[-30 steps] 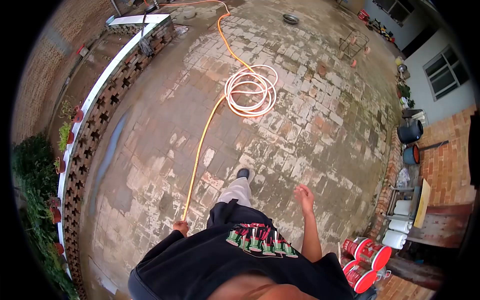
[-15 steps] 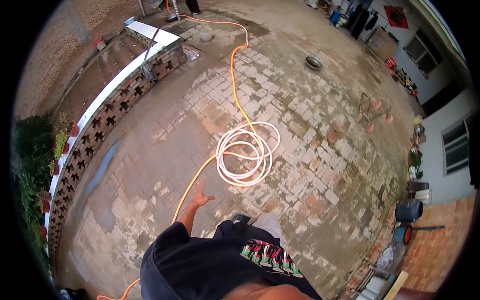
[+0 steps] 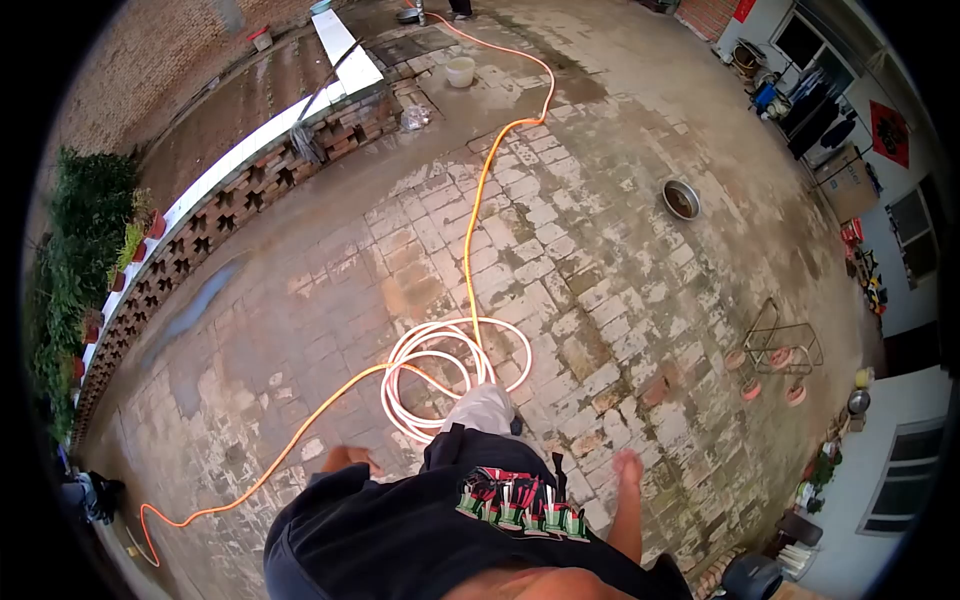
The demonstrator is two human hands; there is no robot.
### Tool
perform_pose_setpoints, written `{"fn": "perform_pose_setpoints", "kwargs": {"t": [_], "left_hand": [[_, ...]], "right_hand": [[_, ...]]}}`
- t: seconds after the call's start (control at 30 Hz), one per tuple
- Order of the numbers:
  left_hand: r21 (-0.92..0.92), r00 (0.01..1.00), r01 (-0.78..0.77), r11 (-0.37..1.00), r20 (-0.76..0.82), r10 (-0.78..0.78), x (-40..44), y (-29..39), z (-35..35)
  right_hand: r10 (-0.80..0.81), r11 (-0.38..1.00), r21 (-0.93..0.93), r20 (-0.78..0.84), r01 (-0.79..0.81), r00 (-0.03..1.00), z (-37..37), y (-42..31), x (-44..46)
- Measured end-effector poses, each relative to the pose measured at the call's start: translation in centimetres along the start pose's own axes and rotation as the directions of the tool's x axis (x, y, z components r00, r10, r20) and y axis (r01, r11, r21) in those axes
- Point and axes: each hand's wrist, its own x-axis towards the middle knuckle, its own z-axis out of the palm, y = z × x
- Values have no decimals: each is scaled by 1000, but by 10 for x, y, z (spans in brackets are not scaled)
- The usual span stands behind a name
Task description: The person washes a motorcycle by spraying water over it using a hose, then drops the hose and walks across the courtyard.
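Observation:
A coiled pale hose (image 3: 400, 385) lies on the brick paving just ahead, partly hidden by my trouser leg (image 3: 483, 408). One orange-yellow length (image 3: 470, 230) runs from the coil to the far end of the yard, and another (image 3: 290, 450) trails to the lower left. Beside my black shirt, my left hand (image 3: 352, 459) is near the left length without touching it; it holds nothing and its fingers are loosely apart. Out to the right, over the paving, my right hand (image 3: 628, 466) is empty and slightly blurred, its fingers loosely open.
A low lattice brick wall (image 3: 235, 155) with flowerpots curves along the left. Farther off are a white bucket (image 3: 460, 72), a metal basin (image 3: 680, 200) and a metal frame (image 3: 785, 345). A person's dark legs (image 3: 460, 8) show at the far end.
One second ago my left hand held the orange-yellow hose; it has let go. I have moved forward, so the coil is now at my legs. My right hand is back in view.

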Motion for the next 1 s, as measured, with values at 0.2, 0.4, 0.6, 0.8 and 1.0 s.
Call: {"fn": "perform_pose_setpoints", "kwargs": {"t": [0.2,0.4,0.6,0.8,1.0], "left_hand": [[27,941,332,943,-75,-329,-36,-109,172],[-44,909,406,913,-82,-409,52,-67,419],[20,949,-187,982,263,175,139,221,778],[41,709,-658,752,370,600,170,495,1077],[300,955,-298,906,85,285,362,353,1157]], "right_hand": [[-327,923,-134,219,360,919,141,-398,160],[57,894,-436,335,101,940,208,-475,361],[690,600,-668,151,-441,708,201,-497,485],[589,676,-690,295,-259,752,300,-604,652],[408,814,-526,216,-247,887,511,-824,921]]}}
